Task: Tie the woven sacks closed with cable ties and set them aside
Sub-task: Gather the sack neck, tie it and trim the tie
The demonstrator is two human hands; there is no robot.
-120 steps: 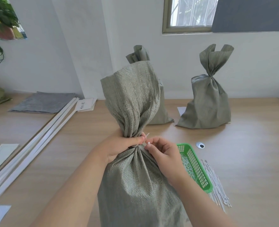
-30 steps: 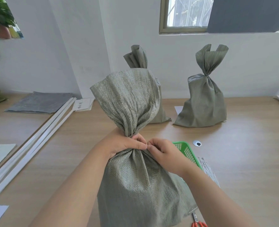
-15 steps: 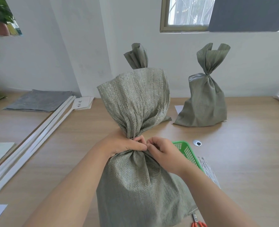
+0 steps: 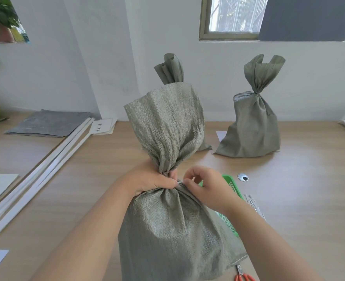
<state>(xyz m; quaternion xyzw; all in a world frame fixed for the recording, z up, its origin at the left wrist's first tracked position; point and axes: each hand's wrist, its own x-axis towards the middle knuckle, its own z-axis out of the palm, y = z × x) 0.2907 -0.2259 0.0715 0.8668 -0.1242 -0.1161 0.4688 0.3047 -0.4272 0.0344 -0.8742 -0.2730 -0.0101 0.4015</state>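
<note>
Two tied sacks [image 4: 250, 128] are standing behind; the left grip [image 4: 153, 179] is clamping the neck of a third sack [image 4: 167, 230], the right grip [image 4: 206, 189] pinching its tie [image 4: 179, 181]; setting it aside is remaining.

I am gripping the gathered neck of the grey-green woven sack [image 4: 173, 230] with my left hand [image 4: 149, 179], while my right hand [image 4: 206, 187] is pinching the white cable tie [image 4: 180, 181] at that neck. The sack is standing upright on the wooden table [image 4: 299, 199]. A green basket [image 4: 231, 185] is lying behind my right hand, with loose cable ties [image 4: 252, 201] beside it. A tied sack [image 4: 250, 130] is standing near the wall, a 2nd sack [image 4: 170, 68] is showing behind mine, and orange-handled scissors [image 4: 242, 275] are lying at my sack's foot.
</note>
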